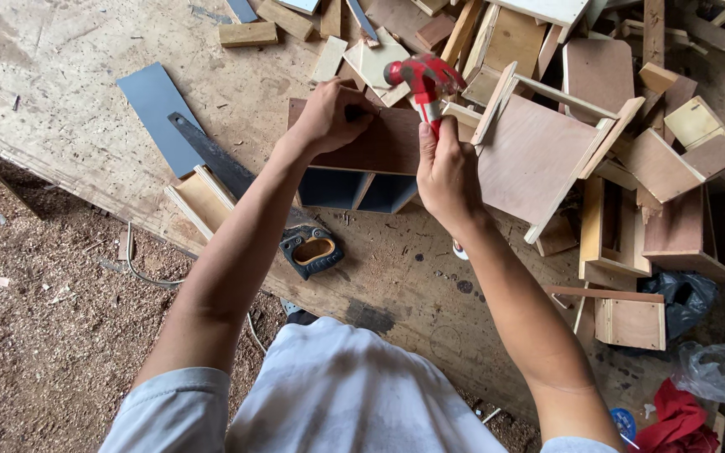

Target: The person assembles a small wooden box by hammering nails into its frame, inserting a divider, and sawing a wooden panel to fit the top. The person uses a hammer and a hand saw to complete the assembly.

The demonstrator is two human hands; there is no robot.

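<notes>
- Right hand (pixel 446 172) wrapped tight around the shaft of a red-headed hammer (pixel 424 77), gripped high and close under the head, probably for short, controlled taps rather than full swings
- Hammer head raised just above the far edge of the small wooden box (pixel 368 159), tilted toward the left hand, so poised over the spot being worked
- Left hand (pixel 331 113) resting on the brown top panel of that box, fingers curled together at the far edge; pinching something small there, likely a nail, though too small to tell for sure
- Small wooden box lying on the workbench (pixel 86 126) directly ahead of the body, between the two forearms, open dark-blue compartments facing the viewer; set that way so the top panel lies flat and takes blows squarely
- Handsaw (pixel 237 180) laid diagonally just left of the box, black-and-yellow handle nearest the bench edge, within easy reach of the left arm yet clear of the hammering
- Grey-blue panel (pixel 157 109) flat on the bench further left, apart from the box
- Similar unpainted boxes and frames (pixel 631 243) crowded to the right, touching one another, with loose offcuts (pixel 249 33) heaped along the far side, pushed back to leave working room in the middle
- Sawdust-covered floor (pixel 35 335) below the near edge
</notes>
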